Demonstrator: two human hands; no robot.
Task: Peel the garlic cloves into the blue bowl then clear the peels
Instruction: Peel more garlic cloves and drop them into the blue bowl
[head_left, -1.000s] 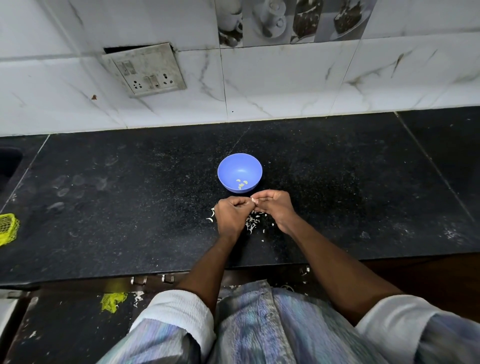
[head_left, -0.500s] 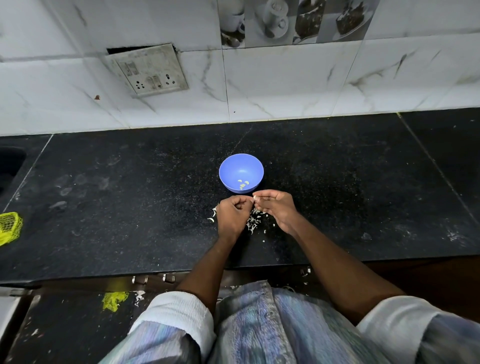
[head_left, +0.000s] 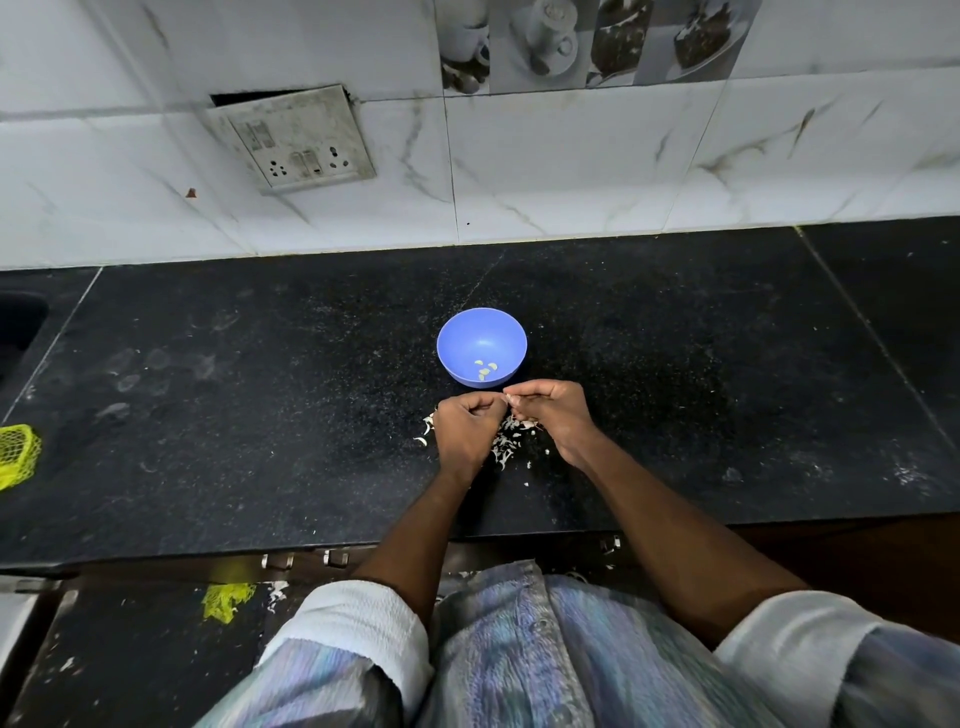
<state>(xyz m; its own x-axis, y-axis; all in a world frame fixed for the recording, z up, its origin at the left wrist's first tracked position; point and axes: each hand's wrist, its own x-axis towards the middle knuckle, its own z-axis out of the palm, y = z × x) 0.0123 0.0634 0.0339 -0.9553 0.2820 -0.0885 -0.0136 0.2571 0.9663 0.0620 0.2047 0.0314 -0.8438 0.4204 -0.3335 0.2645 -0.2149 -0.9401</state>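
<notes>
A garlic clove (head_left: 508, 399), barely visible as a pale speck, sits pinched between the curled fingertips of the left hand (head_left: 467, 432) and the right hand (head_left: 553, 413), which meet just above the black countertop (head_left: 260, 415). Both hands are closed tight around it. The blue bowl (head_left: 481, 345) stands just beyond the knuckles, holding a few peeled cloves (head_left: 485, 368). White peels (head_left: 504, 444) lie scattered on the counter under and between the hands.
</notes>
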